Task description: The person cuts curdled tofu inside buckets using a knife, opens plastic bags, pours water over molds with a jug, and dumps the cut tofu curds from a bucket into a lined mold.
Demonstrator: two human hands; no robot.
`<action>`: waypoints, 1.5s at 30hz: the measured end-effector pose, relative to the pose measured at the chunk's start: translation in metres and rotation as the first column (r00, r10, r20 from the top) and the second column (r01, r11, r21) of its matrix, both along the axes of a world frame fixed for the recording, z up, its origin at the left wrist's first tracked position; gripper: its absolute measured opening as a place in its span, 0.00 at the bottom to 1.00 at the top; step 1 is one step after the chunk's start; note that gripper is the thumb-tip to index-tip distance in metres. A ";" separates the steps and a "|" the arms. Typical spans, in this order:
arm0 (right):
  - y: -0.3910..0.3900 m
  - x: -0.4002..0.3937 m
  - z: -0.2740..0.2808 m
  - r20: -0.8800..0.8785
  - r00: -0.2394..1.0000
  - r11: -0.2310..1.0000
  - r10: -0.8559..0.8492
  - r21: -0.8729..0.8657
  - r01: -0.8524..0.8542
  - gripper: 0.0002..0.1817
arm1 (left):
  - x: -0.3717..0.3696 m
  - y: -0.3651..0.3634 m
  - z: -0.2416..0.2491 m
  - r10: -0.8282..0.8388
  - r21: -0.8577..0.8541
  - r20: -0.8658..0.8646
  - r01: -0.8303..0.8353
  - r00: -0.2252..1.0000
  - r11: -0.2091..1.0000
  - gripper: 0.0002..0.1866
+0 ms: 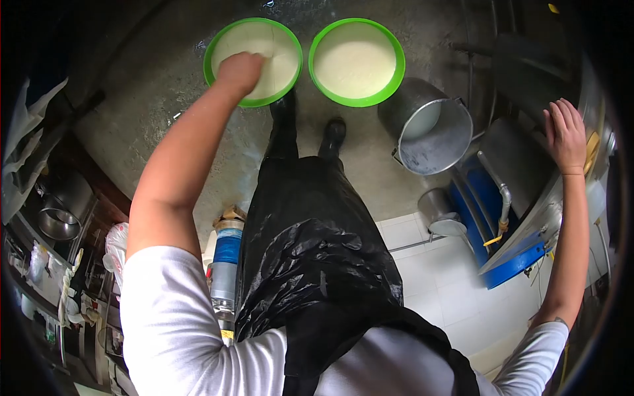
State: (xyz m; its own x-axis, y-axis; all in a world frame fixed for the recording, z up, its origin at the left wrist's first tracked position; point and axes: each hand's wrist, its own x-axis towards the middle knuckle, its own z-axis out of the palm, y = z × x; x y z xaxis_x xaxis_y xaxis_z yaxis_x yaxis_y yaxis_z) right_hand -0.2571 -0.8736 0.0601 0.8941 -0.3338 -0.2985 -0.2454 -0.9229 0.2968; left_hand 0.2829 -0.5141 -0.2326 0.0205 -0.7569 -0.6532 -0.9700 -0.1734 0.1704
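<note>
My left hand (241, 72) is over the left green-rimmed tub (207, 61), its fingers curled closed at the pale, smooth contents (281, 72). I cannot tell what the fingers hold. A second green-rimmed tub (398, 76), filled with the same creamy white mass, stands beside it on the right. Far off to the right, my right hand (566, 135) is raised with its fingers stretched out, near a metal edge. It holds nothing.
A large metal pot (456, 148) leans to the right of the tubs, above a smaller metal pot (436, 204). Beyond are a blue container (515, 264) and a metal pipe (496, 181). At left are shelves with a steel bowl (59, 223). The concrete floor (165, 86) looks wet.
</note>
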 end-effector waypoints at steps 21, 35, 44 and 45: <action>-0.003 -0.002 0.002 0.061 0.998 0.999 0.031 0.026 -0.033 0.13 | -0.067 0.003 0.003 -0.009 0.108 -0.100 0.020 0.995 0.994 0.12; 0.025 0.033 0.023 0.148 0.989 0.999 0.005 0.049 -0.012 0.16 | 0.002 0.017 0.202 -0.022 0.250 0.243 -0.041 0.970 0.968 0.16; 0.022 0.022 0.035 0.236 0.966 0.992 0.106 0.045 -0.120 0.10 | -0.137 -0.080 0.288 0.098 -0.182 -0.155 -0.126 0.983 0.975 0.17; 0.023 0.020 0.035 0.256 0.961 0.991 0.104 0.049 -0.121 0.10 | -0.159 -0.098 0.279 0.136 -0.157 -0.153 -0.160 0.979 0.975 0.18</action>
